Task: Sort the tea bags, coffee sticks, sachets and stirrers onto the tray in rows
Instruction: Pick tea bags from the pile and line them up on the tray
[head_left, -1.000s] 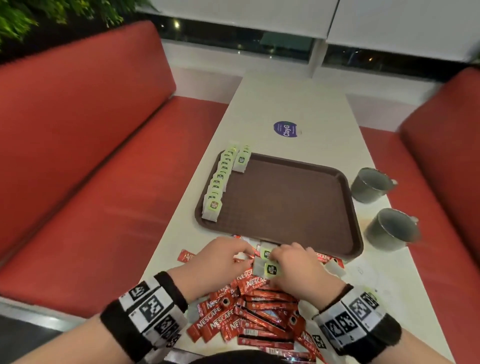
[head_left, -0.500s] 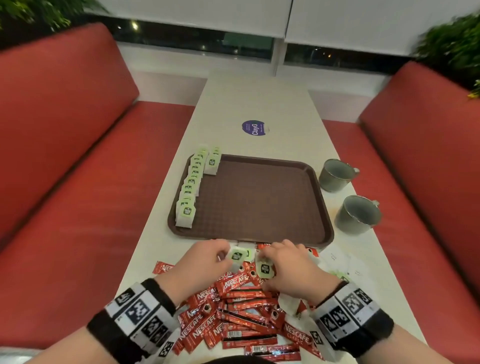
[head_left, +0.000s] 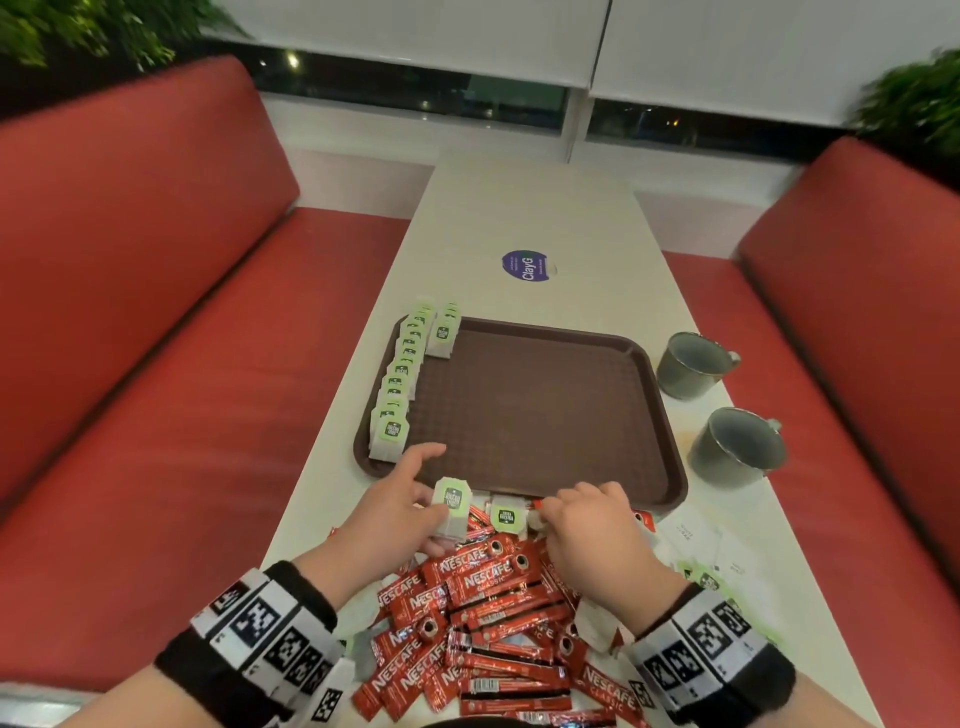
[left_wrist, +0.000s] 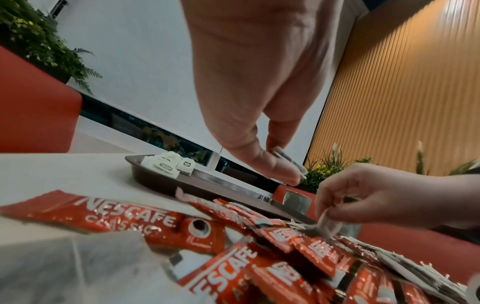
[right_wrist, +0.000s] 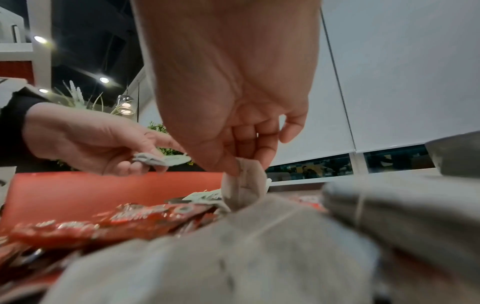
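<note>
Beside tray (head_left: 670, 499), left hand (head_left: 400, 512) pinching tea bag (head_left: 451, 508) upright

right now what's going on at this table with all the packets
A person is sorting drink supplies onto a brown tray. The left hand holds a green-labelled tea bag just lifted from the pile of red coffee sticks; the right hand pinches another tea bag there. Tea bags already line the tray's left edge; the rest is bare.
</note>
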